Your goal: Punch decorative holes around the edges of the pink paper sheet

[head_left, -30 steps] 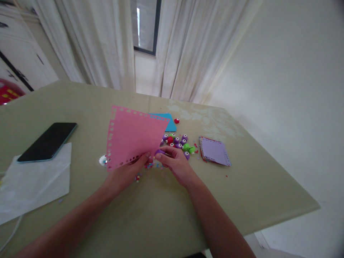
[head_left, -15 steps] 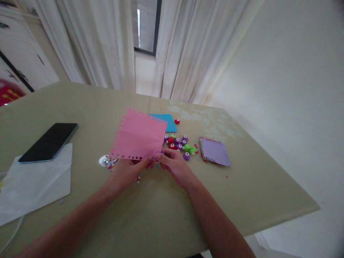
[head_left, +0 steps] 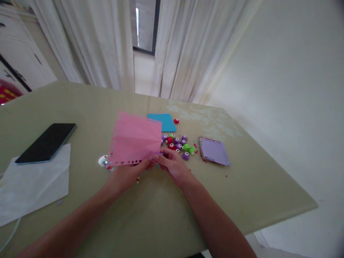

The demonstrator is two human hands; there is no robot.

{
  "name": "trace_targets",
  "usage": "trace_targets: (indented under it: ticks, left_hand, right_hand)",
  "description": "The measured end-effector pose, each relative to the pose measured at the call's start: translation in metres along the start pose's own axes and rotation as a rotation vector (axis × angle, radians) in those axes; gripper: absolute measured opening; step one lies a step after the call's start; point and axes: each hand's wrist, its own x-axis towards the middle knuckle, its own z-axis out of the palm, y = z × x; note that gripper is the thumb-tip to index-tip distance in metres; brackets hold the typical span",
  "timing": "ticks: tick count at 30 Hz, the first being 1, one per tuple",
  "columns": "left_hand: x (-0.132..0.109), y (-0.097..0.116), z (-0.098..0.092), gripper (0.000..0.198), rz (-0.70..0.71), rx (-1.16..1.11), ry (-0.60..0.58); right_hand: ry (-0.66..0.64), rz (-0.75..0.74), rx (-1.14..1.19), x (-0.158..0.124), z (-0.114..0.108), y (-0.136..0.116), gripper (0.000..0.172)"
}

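Our left hand (head_left: 126, 175) is closed on the near edge of the pink sheet (head_left: 135, 139), thumb and fingers pinching it so that it stands tilted up off the table (head_left: 242, 193). Our right hand (head_left: 173, 165) is curled shut at the sheet's near right corner, around what looks like a purple punch (head_left: 159, 153). Only a sliver of it shows between the fingers.

We judge the work to be at the sheet's near edge. A row of small cut-outs runs along that edge and up the left and far edges, and the corner meets the punch in our right hand. A further cut would call for the edge to sit square in the punch, with the left hand holding the sheet steady.

Just under the sheet's near edge lie loose paper bits (head_left: 138, 178), and a small white dish (head_left: 103, 161) sits at its near left corner. Right of the sheet is a cluster of little punches (head_left: 177, 142), close enough to crowd our right hand. Beyond its far right corner lies a blue sheet (head_left: 164, 122). Further right of the cluster is a stack of lilac sheets (head_left: 215, 150). Well to the left of the pink sheet, a phone (head_left: 45, 142) rests partly on a white paper (head_left: 32, 179)
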Motion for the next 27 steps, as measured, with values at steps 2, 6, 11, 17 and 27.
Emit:
trace_targets:
  ticks: [2, 6, 11, 17, 27]
  left_hand:
    - [0.000, -0.001, 0.000, 0.040, 0.001, -0.017, -0.014]
    - [0.005, -0.009, -0.002, 0.034, 0.044, -0.054, 0.080]
    - [0.006, -0.012, -0.006, 0.048, -0.056, -0.071, 0.081]
    - [0.008, -0.009, -0.012, 0.055, -0.140, 0.005, 0.057]
    - [0.027, -0.030, -0.011, 0.042, -0.102, -0.085, 0.184]
  right_hand:
    - [0.002, -0.005, -0.001, 0.000, 0.001, 0.000, 0.040]
    - [0.044, -0.073, -0.051, 0.000, -0.008, -0.006, 0.038]
    - [0.201, -0.315, -0.632, -0.003, -0.029, -0.017, 0.024]
    - [0.113, -0.396, -1.092, -0.005, -0.033, -0.013, 0.039]
    - [0.231, -0.457, -1.587, 0.015, -0.007, -0.003, 0.033]
